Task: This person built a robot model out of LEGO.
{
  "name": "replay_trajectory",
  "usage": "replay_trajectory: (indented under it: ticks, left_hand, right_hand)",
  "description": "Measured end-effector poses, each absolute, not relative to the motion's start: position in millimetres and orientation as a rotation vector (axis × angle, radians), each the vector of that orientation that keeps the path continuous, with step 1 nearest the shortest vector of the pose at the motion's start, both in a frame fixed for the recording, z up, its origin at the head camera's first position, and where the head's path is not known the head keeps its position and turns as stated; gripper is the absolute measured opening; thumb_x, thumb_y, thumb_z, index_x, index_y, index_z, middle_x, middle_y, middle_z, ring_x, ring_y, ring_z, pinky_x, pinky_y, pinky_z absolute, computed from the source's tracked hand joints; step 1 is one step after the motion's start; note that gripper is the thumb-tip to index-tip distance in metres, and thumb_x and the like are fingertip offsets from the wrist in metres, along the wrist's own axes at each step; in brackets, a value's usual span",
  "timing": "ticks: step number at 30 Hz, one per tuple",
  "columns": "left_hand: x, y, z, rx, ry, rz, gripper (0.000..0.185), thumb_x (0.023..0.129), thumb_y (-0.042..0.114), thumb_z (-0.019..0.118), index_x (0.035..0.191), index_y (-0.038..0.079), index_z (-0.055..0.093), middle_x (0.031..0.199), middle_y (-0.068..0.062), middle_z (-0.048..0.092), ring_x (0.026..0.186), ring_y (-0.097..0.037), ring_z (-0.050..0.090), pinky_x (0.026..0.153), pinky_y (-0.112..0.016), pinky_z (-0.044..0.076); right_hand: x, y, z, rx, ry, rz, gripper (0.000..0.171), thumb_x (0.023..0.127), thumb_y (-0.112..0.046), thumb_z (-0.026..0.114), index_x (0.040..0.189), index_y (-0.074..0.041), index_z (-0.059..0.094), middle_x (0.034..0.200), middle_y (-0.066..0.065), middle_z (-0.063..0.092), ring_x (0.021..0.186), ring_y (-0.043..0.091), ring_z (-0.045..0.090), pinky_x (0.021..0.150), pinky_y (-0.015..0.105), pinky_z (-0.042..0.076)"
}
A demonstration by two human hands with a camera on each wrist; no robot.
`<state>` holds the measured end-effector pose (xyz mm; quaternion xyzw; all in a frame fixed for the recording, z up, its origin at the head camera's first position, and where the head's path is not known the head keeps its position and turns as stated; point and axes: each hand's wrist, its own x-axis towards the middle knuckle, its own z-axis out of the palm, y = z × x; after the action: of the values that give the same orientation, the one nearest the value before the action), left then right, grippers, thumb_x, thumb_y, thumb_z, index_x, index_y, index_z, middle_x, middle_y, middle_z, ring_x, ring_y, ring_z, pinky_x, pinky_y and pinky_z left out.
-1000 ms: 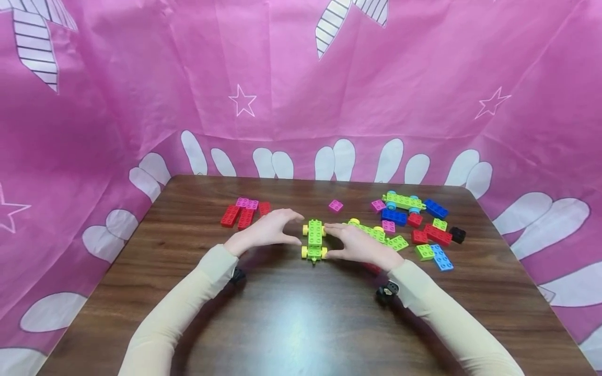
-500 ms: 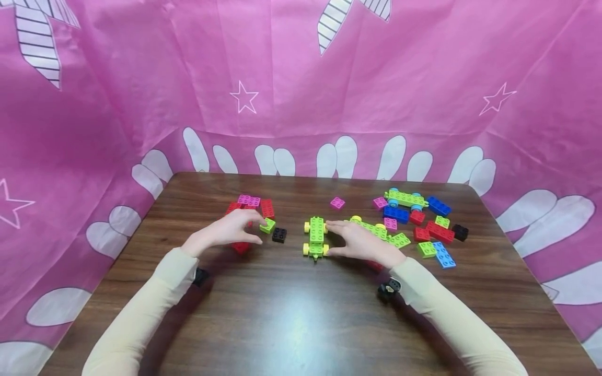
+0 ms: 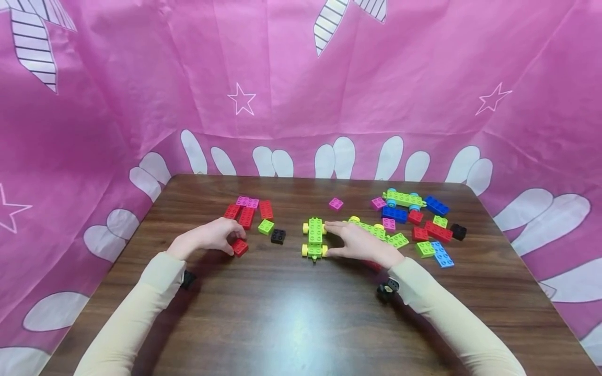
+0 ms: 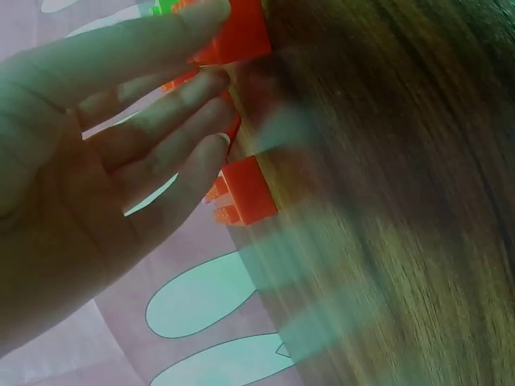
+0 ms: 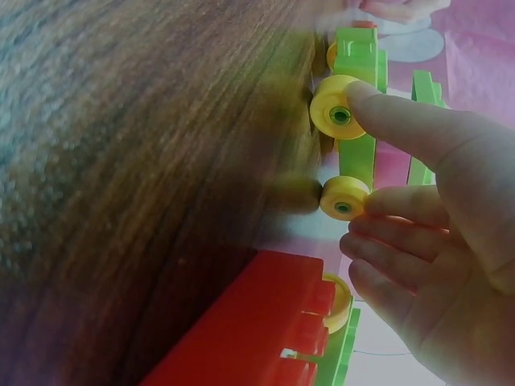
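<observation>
Left hand lay on the wooden table, fingers curled down onto a small red brick at their tips; from the left wrist view the fingers looked fairly straight and spread, touching red bricks, so we could not tell whether the brick was truly gripped or only touched. We noted the right hand resting at the right flank of the green wheeled chassis, thumb and forefinger spread and set against it; in the right wrist view its fingertips pressed on the yellow wheels, holding the chassis from one side. That chassis stood on the table near the centre, between our two hands. Just left of it we saw a black brick and a small green brick, with a group of red bricks and a pink plate behind them. A lone pink brick sat behind the chassis. To the right lay a mixed pile: a second green chassis with blue wheels, blue bricks, red, green and one black piece
</observation>
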<state>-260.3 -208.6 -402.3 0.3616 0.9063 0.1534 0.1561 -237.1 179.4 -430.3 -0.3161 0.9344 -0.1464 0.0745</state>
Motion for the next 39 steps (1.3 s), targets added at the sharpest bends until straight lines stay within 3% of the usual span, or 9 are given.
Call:
replay_trajectory:
  ticks: [4, 9, 21, 26, 31, 39]
  left_hand:
    - [-261, -208, -404, 0.986, 2.571, 0.451, 0.028, 0.073, -0.001, 0.081, 0.099, 0.003, 0.070, 0.088, -0.006, 0.070, 0.078, -0.014, 0.060, 0.071, -0.026, 0.052]
    - [-263, -209, -407, 0.987, 2.567, 0.476, 0.025, 0.075, 0.003, 0.083, 0.096, 0.005, 0.069, 0.083, -0.004, 0.069, 0.075, -0.013, 0.059, 0.068, -0.023, 0.051]
    - [-264, -192, -397, 0.949, 2.515, 0.726, 0.023, 0.082, 0.011, 0.078, 0.103, 0.010, 0.068, 0.088, 0.001, 0.069, 0.078, -0.010, 0.059, 0.073, -0.025, 0.053]
    - [-268, -176, -391, 1.055, 2.538, 0.742, 0.020, 0.084, 0.013, 0.076, 0.103, 0.011, 0.068, 0.088, 0.002, 0.068, 0.078, -0.009, 0.059, 0.072, -0.025, 0.052]
    - [-274, -156, -389, 1.108, 2.562, 0.711, 0.023, 0.087, 0.018, 0.073, 0.108, 0.010, 0.069, 0.097, 0.001, 0.071, 0.081, -0.011, 0.061, 0.076, -0.026, 0.053]
    - [-280, -126, -386, 1.142, 2.566, 0.714, 0.036, 0.090, 0.022, 0.072, 0.122, 0.006, 0.067, 0.117, -0.007, 0.072, 0.105, -0.019, 0.068, 0.095, -0.039, 0.056]
  right_hand:
    - [-237, 178, -431, -0.956, 2.801, -0.445, 0.073, 0.088, -0.050, 0.070, 0.143, -0.006, 0.051, 0.150, 0.013, 0.051, 0.138, 0.032, 0.050, 0.111, 0.050, 0.044]
    - [-238, 177, -431, -0.934, 2.795, -0.435, 0.074, 0.088, -0.051, 0.070, 0.144, -0.007, 0.051, 0.151, 0.012, 0.050, 0.139, 0.030, 0.049, 0.113, 0.048, 0.043]
    - [-237, 179, -431, -0.940, 2.789, -0.446, 0.074, 0.088, -0.051, 0.069, 0.144, -0.006, 0.051, 0.150, 0.013, 0.050, 0.139, 0.030, 0.049, 0.113, 0.049, 0.043]
    - [-237, 180, -432, -0.952, 2.796, -0.446, 0.074, 0.088, -0.051, 0.070, 0.143, -0.006, 0.052, 0.150, 0.013, 0.051, 0.138, 0.030, 0.050, 0.112, 0.048, 0.043]
    - [-236, 180, -432, -0.964, 2.798, -0.449, 0.073, 0.088, -0.050, 0.070, 0.143, -0.005, 0.052, 0.150, 0.014, 0.050, 0.139, 0.030, 0.049, 0.112, 0.048, 0.043]
    - [-237, 180, -433, -0.975, 2.815, -0.437, 0.072, 0.088, -0.049, 0.070, 0.142, -0.005, 0.052, 0.149, 0.014, 0.051, 0.138, 0.030, 0.050, 0.112, 0.048, 0.044]
